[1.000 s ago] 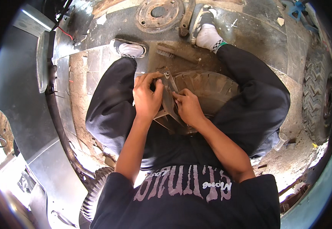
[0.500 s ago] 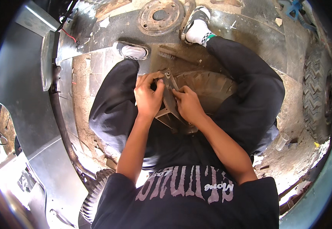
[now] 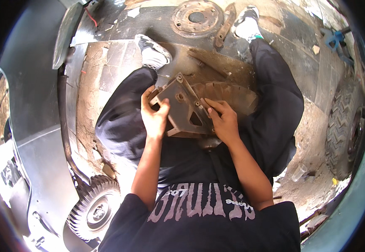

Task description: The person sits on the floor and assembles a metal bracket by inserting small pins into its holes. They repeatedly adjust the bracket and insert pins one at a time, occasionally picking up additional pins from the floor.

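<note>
A dark, worn metal bracket [image 3: 181, 107] is held over my lap, its broad face tilted up. Triangular cutouts, a round hole in the plate and bolt-like fittings along its right edge show. My left hand [image 3: 154, 115] grips the bracket's left side, thumb on the near face and fingers around the edge. At the opposite edge, my right hand [image 3: 224, 122] has its thumb and fingertips pressed against the metal near a fitting. Whether a small part sits in those right fingertips cannot be made out. Behind the bracket, a tyre [image 3: 228, 96] lies between my legs, partly hidden.
On the floor ahead are a rusty wheel disc [image 3: 182, 26], a flat rusty bar [image 3: 225, 27] and a wire brush [image 3: 205, 63]. A treaded tyre [image 3: 342, 126] stands at right, near a clear plastic cup [image 3: 299, 172]. Grey vehicle bodywork [image 3: 35, 113] lines the left, above a wheel [image 3: 96, 210].
The bracket has turned from nearly edge-on to showing its broad face. My hands have moved farther apart, the right one shifting rightward along the edge. The whole view has shifted a little.
</note>
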`<state>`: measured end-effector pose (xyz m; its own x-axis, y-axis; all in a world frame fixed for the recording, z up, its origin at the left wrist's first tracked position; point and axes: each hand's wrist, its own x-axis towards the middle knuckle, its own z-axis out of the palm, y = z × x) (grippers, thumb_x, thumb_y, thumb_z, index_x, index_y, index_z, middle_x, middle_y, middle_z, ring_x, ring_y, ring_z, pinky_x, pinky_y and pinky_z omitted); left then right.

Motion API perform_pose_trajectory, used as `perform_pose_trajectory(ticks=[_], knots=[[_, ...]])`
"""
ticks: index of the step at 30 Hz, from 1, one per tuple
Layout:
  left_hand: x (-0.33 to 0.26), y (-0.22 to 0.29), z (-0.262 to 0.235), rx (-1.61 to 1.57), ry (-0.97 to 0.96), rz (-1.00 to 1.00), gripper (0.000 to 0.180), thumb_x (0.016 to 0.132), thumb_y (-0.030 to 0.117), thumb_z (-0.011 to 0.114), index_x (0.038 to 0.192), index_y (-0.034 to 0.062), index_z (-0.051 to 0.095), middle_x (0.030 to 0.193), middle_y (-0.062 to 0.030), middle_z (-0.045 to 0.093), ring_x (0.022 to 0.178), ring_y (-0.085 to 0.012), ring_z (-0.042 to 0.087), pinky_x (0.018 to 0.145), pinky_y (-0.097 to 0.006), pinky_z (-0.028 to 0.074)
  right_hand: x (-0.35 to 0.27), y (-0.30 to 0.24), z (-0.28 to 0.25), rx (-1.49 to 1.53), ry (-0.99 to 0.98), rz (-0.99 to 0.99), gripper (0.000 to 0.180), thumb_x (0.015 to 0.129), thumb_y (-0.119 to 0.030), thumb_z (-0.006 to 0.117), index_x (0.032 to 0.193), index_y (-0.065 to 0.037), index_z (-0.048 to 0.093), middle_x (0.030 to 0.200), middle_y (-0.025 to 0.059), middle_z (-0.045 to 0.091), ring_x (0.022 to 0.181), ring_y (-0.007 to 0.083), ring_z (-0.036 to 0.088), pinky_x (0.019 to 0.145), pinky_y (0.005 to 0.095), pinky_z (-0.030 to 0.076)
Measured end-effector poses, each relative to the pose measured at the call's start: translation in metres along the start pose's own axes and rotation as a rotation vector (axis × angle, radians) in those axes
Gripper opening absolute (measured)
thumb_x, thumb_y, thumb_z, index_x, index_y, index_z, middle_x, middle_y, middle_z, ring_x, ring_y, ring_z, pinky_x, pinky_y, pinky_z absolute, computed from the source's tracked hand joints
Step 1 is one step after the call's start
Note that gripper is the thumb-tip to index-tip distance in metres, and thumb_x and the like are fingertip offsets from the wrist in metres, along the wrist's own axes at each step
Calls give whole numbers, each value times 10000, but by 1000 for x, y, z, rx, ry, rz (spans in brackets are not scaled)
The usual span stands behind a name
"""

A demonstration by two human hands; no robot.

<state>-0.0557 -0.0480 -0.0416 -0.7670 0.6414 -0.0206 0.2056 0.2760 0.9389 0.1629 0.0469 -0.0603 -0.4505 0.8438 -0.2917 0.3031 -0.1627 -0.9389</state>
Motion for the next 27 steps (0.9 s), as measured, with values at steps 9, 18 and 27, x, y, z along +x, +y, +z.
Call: perform_pose_trajectory(ticks=[9, 18, 27], knots=[[-11, -29, -6, -796, -30, -188, 510, 935, 115, 748, 1415, -14, 632, 1367, -162, 717, 1221, -249, 690, 1117, -394, 543, 0, -17, -31, 247, 99, -16, 337, 1084, -106, 702, 1410, -42, 756, 1126, 46, 700, 849, 97, 653, 722, 248, 524], [-5, -19, 65, -781, -224, -309, 418, 932, 111, 717, 1337, 8, 695, 1204, -88, 748, 1055, -165, 685, 987, -330, 560, -12, -5, -72, 48, 249, 78, 338, 1082, -110, 707, 1413, -80, 768, 1157, 44, 723, 868, 92, 624, 791, 265, 518], [-7, 15, 62, -599, -109, -453, 551, 947, 267, 841, 1394, 8, 651, 1285, -133, 708, 1192, -221, 661, 1070, -371, 524, -13, 15, -48, 13, 207, 71, 375, 1106, -127, 670, 1469, -40, 715, 1387, 131, 737, 1241, 210, 684, 1088, 319, 508]])
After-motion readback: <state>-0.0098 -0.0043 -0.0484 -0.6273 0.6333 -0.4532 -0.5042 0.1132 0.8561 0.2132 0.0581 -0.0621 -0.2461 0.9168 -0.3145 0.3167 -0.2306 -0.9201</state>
